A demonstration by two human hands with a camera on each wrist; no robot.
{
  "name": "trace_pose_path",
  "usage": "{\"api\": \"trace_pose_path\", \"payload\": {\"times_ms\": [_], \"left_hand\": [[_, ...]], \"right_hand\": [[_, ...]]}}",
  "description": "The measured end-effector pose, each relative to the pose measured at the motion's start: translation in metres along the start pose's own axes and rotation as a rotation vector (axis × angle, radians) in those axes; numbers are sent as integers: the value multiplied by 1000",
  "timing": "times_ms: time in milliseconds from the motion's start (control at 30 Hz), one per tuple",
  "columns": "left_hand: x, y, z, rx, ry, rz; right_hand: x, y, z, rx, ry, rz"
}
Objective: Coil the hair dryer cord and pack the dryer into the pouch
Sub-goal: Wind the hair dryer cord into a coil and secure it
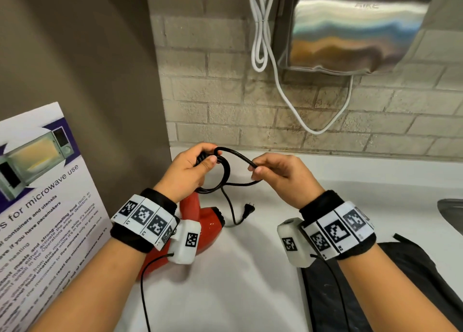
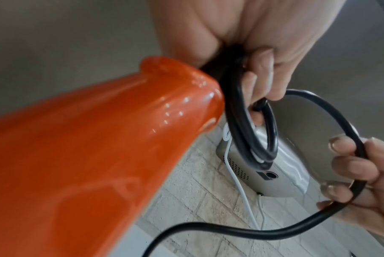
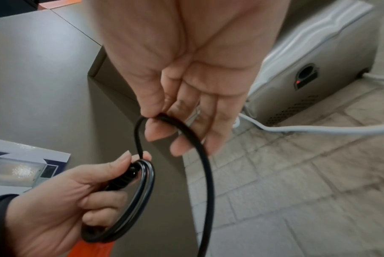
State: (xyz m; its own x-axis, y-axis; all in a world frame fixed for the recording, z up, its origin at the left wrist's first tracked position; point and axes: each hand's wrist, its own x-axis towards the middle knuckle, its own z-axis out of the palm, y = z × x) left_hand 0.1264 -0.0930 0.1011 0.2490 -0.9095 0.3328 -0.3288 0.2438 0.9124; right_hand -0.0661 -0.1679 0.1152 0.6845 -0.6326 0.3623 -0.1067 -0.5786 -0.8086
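My left hand (image 1: 186, 172) grips a small coil of the black cord (image 1: 226, 171), fingers curled round the bunched loops, thumb pressed on top. The coil (image 3: 140, 196) hangs below that grip as a ring standing on edge, several turns lying tight together. The ribbed collar where the cord leaves the dryer sits inside my left fist.

My right hand (image 1: 283, 175) pinches a single strand between thumb and fingertips (image 3: 158, 132), the other fingers loosely bent beneath. Between the two grips the cord arches up in one open loop. From my right pinch the strand drops back down toward the left, passes under the coil, then trails onto the counter (image 1: 250, 269).

The plug (image 1: 249, 209) lies flat on the counter below and between my hands, prongs pointing up and to the right, away from me. The slack cord runs down to it in a loose curve.

The red hair dryer (image 1: 205, 227) lies on the counter beneath my left wrist, partly hidden by the wristband. Its handle rises toward my left grip; in the left wrist view its glossy orange-red body (image 2: 87, 156) runs long from lower left up to the fist. Its black-rimmed end points right, toward the plug.

A black pouch (image 1: 406, 294) lies flat under my right forearm.

On the wall beyond my hands hangs a metal hand dryer (image 1: 350, 26) with a white cable (image 1: 285, 91) looping down.
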Motion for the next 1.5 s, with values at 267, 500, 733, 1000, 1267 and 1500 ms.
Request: {"api": "trace_pose_path", "payload": {"times_ms": [267, 500, 733, 1000, 1267, 1500], "left_hand": [[-4, 3, 2, 9, -22, 22], [-6, 4, 2, -9, -46, 16], [-6, 4, 2, -58, -24, -12], [-2, 2, 6, -89, -22, -19], [2, 0, 4, -88, -12, -31], [2, 1, 4, -83, -10, -43]], "right_hand": [[5, 71, 28, 42, 85, 229], [15, 147, 61, -729, -481, 430], [26, 158, 73, -959, -667, 523], [35, 152, 76, -1008, -643, 646], [29, 158, 66, -814, -490, 704], [21, 169, 58, -1035, -710, 531]]}}
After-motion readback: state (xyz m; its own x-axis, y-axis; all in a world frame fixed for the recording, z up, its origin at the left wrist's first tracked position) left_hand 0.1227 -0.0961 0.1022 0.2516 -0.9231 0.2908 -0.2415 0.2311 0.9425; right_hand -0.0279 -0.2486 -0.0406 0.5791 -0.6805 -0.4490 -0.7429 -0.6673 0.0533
